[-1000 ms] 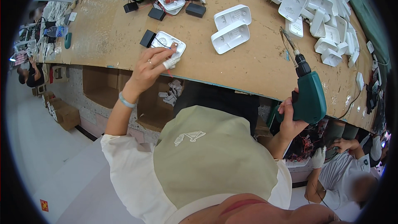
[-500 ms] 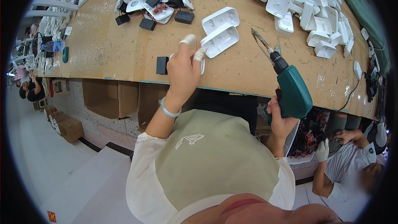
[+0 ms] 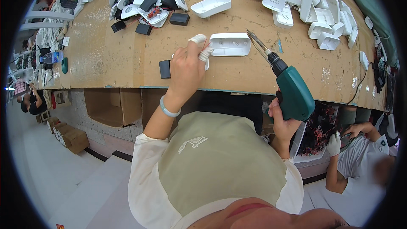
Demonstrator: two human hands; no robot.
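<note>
My right hand (image 3: 283, 118) is wrapped round the grip of a green pistol-shaped soldering gun (image 3: 296, 93). Its thin metal tip points away to the far left, close to the right end of a white plastic housing (image 3: 231, 51). With wrapped thumb and fingertip, my left hand (image 3: 186, 65) pinches what looks like a thin red wire (image 3: 206, 43) at that housing's left end. Beneath the same hand, the edge of a white part (image 3: 207, 65) peeks out, mostly hidden. Beside it on the left sits a small black box (image 3: 165, 69). Farther off lies a second white housing (image 3: 210, 6).
Piled at the far left are white covers with black boxes and wires (image 3: 146, 6). White housings (image 3: 320, 15) heap up at the far right. Cardboard (image 3: 127, 59) covers the table. Below the right edge, a bin of wires (image 3: 316, 138) stands near a co-worker (image 3: 360, 161).
The two white housings, side by side before, are now apart: one lies farther away, the other nearer and turned level beside my left fingers. The soldering gun has shifted slightly left.
</note>
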